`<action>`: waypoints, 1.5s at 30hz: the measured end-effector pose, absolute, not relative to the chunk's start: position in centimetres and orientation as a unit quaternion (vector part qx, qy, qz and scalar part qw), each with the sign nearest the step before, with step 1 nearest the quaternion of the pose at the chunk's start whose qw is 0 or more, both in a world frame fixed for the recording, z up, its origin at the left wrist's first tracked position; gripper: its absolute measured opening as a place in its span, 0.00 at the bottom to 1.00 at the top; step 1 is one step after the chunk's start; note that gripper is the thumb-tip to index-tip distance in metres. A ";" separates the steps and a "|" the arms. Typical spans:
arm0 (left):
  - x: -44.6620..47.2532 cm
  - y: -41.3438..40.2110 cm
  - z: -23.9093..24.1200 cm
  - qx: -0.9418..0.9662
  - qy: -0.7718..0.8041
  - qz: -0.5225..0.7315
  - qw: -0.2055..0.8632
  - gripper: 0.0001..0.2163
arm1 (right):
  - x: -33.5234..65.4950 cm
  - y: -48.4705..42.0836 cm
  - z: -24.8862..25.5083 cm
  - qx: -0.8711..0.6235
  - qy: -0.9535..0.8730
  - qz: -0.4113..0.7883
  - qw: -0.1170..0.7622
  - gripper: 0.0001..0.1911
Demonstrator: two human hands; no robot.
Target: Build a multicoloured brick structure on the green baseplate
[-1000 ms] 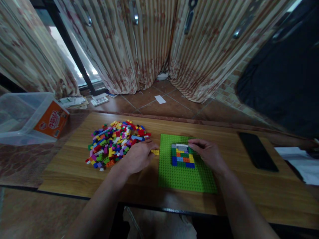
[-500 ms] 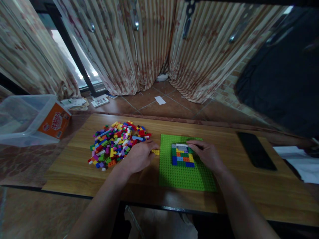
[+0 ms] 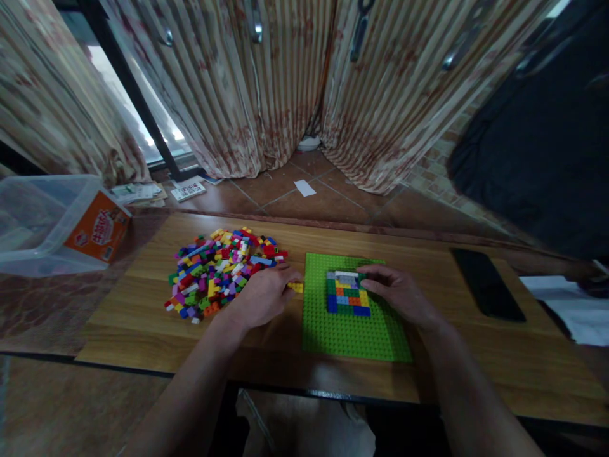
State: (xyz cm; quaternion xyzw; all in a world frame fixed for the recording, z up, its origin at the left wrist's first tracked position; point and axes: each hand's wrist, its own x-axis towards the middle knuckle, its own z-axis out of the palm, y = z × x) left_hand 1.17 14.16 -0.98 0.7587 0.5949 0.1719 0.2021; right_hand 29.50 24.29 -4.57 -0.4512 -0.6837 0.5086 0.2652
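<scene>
Between the fingertips of my left hand [image 3: 269, 293] is a yellow brick [image 3: 295, 287], held just left of the green baseplate [image 3: 354, 339]. A low patchwork of bricks [image 3: 347, 295] in blue, green, orange, yellow and grey sits on that plate. A white brick [image 3: 346, 274] lies along its far edge. My right hand [image 3: 397, 292] is over the plate at the patchwork's far right corner. Its thumb and forefinger are slightly apart, on either side of a dark green brick [image 3: 362, 277]; whether they touch it is hard to see.
Left of the plate lies a loose pile of mixed bricks [image 3: 214, 273] on the wooden table [image 3: 137, 324]. A black phone-like slab [image 3: 488, 284] rests at the right. Beyond the table's left end stands a clear plastic bin [image 3: 47, 222]. White papers [image 3: 568, 304] are past the right end.
My right thumb and forefinger have parted a little at the patchwork's corner. My left hand keeps the yellow brick in nearly the same place. The whole view has shifted slightly.
</scene>
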 end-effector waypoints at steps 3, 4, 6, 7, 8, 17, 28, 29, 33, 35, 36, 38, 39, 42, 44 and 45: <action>1.2 14.1 -1.0 0.762 0.591 0.174 0.201 0.12 | 29.5 24.4 -4.7 -0.449 -0.682 0.508 0.274 0.18; 1.2 14.1 -1.0 0.762 0.591 0.174 0.201 0.12 | 29.4 24.4 -4.7 -0.448 -0.681 0.509 0.277 0.18; 1.3 14.1 -0.9 0.761 0.593 0.170 0.201 0.12 | 29.3 24.4 -4.6 -0.447 -0.677 0.513 0.281 0.17; 1.3 14.1 -0.9 0.761 0.594 0.168 0.200 0.12 | 29.3 24.4 -4.6 -0.446 -0.675 0.516 0.282 0.17; 1.3 14.1 -0.9 0.761 0.595 0.166 0.199 0.12 | 29.3 24.3 -4.6 -0.445 -0.675 0.517 0.282 0.17; 1.3 14.1 -1.3 0.763 0.594 0.169 0.190 0.11 | 29.0 23.6 -4.5 -0.443 -0.692 0.484 0.301 0.15; 1.3 14.2 -0.5 0.756 0.596 0.187 0.198 0.10 | 29.5 24.1 -4.1 -0.494 -0.635 0.452 0.386 0.18; 1.3 14.2 -0.5 0.754 0.595 0.194 0.198 0.10 | 29.4 24.1 -3.9 -0.503 -0.630 0.436 0.400 0.18; 1.3 14.1 -0.7 0.749 0.593 0.221 0.197 0.13 | 28.7 23.7 -2.6 -0.521 -0.633 0.369 0.438 0.15; 1.5 14.1 -0.8 0.748 0.590 0.231 0.197 0.13 | 28.1 23.3 -2.0 -0.520 -0.637 0.354 0.445 0.14; 1.5 14.1 -0.8 0.748 0.589 0.234 0.200 0.13 | 27.9 23.0 -1.9 -0.519 -0.639 0.351 0.446 0.13; 1.7 14.1 -0.8 0.746 0.587 0.237 0.206 0.13 | 27.5 22.6 -1.8 -0.517 -0.644 0.349 0.443 0.13; 1.8 14.1 -0.8 0.745 0.587 0.238 0.208 0.13 | 27.4 22.4 -1.9 -0.514 -0.649 0.350 0.437 0.13; 2.0 14.1 -0.8 0.744 0.588 0.240 0.209 0.14 | 27.1 22.1 -2.5 -0.504 -0.671 0.350 0.415 0.14; 2.2 14.2 -0.8 0.744 0.587 0.242 0.207 0.13 | 27.1 22.0 -2.8 -0.500 -0.681 0.343 0.410 0.15; 2.2 14.2 -0.8 0.745 0.587 0.242 0.207 0.13 | 27.0 22.0 -3.0 -0.499 -0.686 0.338 0.408 0.15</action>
